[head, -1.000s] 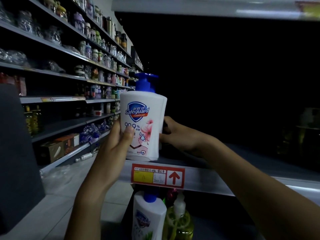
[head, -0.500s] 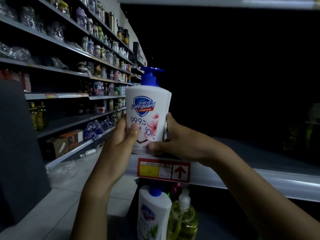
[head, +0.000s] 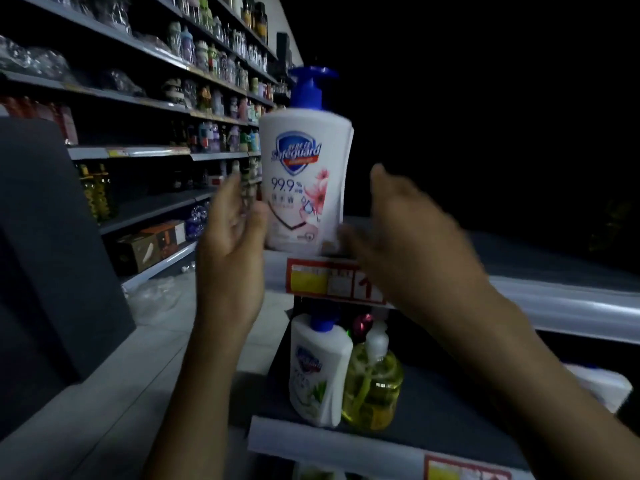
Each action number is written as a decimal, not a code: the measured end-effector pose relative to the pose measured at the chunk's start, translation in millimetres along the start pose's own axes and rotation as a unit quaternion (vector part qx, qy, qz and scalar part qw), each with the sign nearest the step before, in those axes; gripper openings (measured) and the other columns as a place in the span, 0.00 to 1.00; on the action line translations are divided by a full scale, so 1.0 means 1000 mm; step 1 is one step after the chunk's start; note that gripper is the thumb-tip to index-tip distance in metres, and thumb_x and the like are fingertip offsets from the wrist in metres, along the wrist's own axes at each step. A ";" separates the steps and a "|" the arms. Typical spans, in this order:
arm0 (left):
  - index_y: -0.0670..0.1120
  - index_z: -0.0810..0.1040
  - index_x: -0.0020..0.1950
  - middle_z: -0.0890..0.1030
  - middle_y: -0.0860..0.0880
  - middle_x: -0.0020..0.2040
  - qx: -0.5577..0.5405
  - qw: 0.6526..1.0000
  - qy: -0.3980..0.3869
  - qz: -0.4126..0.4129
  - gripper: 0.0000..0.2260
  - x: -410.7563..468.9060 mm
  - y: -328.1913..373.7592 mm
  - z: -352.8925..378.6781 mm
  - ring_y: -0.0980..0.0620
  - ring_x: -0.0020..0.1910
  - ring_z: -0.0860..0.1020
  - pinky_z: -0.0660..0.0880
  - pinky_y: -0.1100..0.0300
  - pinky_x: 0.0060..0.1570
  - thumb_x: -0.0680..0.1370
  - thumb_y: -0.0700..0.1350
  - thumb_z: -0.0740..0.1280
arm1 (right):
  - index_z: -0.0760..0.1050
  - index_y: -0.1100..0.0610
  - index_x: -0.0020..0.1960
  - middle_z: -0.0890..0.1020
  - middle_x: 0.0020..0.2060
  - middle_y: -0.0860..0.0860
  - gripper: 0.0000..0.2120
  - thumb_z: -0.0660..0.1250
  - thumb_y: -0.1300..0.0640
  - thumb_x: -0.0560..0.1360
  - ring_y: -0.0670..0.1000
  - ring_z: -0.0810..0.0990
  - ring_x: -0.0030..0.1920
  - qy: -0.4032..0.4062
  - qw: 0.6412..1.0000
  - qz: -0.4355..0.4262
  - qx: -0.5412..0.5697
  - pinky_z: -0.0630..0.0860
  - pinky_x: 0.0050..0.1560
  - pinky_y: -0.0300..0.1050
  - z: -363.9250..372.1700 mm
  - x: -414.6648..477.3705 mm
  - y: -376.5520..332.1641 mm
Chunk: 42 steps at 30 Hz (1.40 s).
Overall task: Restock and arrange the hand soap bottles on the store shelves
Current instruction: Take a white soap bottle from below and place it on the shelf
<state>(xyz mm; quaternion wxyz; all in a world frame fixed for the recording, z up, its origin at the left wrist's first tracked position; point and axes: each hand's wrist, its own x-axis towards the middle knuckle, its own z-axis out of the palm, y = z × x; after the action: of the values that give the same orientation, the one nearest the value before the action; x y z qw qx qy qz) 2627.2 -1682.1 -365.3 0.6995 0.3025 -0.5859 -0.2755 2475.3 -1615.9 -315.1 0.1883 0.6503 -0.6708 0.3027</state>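
A white Safeguard hand soap bottle [head: 304,174] with a blue pump stands upright at the left front corner of the upper shelf [head: 554,296]. My left hand [head: 232,230] is open just left of the bottle, the thumb near or touching its lower side. My right hand [head: 412,233] is open and blurred, just right of the bottle and apart from it. On the shelf below stand another white Safeguard bottle [head: 318,372] and a clear yellow soap bottle [head: 374,382].
A red and yellow price tag [head: 329,280] sits on the upper shelf's front edge. Across the aisle at the left run long shelves [head: 156,109] with many small bottles and boxes. A dark panel [head: 52,254] stands at the near left. The upper shelf's interior is dark.
Both hands have let go of the pink-flower bottle and drawn back from it. The bottle now stands on the shelf edge by itself. The view has shifted closer.
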 end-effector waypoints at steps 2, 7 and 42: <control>0.52 0.72 0.63 0.77 0.54 0.58 0.032 0.991 0.125 0.030 0.14 -0.015 -0.010 -0.011 0.61 0.56 0.76 0.73 0.68 0.50 0.78 0.46 0.61 | 0.67 0.56 0.69 0.77 0.61 0.53 0.22 0.62 0.51 0.77 0.53 0.77 0.58 0.161 0.984 -0.029 0.077 0.74 0.55 0.46 -0.003 -0.043 0.006; 0.57 0.75 0.44 0.80 0.53 0.42 0.151 0.982 0.014 -0.113 0.08 -0.056 -0.073 -0.035 0.49 0.42 0.80 0.73 0.56 0.41 0.71 0.44 0.61 | 0.70 0.47 0.52 0.78 0.44 0.46 0.06 0.62 0.55 0.75 0.46 0.77 0.40 0.042 0.977 0.056 0.201 0.75 0.44 0.36 0.072 -0.127 0.032; 0.61 0.81 0.50 0.84 0.62 0.48 0.106 0.945 -0.306 -0.040 0.19 -0.086 -0.021 -0.004 0.60 0.46 0.82 0.78 0.67 0.42 0.60 0.54 0.75 | 0.70 0.47 0.63 0.77 0.52 0.40 0.16 0.61 0.50 0.75 0.37 0.75 0.52 0.101 0.947 0.040 0.303 0.70 0.48 0.28 0.089 -0.151 0.062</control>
<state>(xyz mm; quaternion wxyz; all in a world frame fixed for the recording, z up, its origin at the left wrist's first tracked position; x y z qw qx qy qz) 2616.2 -1631.8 -437.5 0.4385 0.2991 -0.7854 -0.3184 2439.7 -1561.1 -488.7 0.0366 0.6159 -0.5502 0.5628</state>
